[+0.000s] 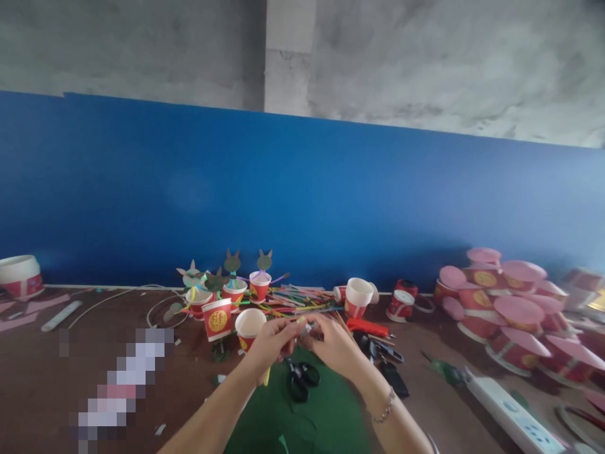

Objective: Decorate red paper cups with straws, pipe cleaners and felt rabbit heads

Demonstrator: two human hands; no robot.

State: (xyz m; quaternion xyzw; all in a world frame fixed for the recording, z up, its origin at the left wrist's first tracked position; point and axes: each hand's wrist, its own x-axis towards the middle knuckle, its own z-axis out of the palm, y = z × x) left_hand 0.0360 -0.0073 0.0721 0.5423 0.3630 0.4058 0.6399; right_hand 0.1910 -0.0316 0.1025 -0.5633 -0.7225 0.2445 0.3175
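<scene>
My left hand (274, 345) and my right hand (329, 343) meet over the middle of the table, fingers pinched together. Between the fingertips is something small and whitish, too blurred to name. A thin yellow strip (267, 377) sticks out under my left hand. Just below both hands, black-handled scissors (297, 381) lie on a green sheet (326, 422). Beside my left hand stand a white-and-red paper cup (251, 323) and a tilted red cup (217, 320) with a gold emblem. Behind my hands lies a heap of coloured pipe cleaners (297, 296).
Cups with paper animal heads (260, 285) stand at the back left. A red-handled utility knife (367, 327) and black keys (393, 377) lie to the right. Pink-topped cups (517, 312) are piled at far right, behind a white power strip (513, 413). A blue panel (302, 202) closes the back.
</scene>
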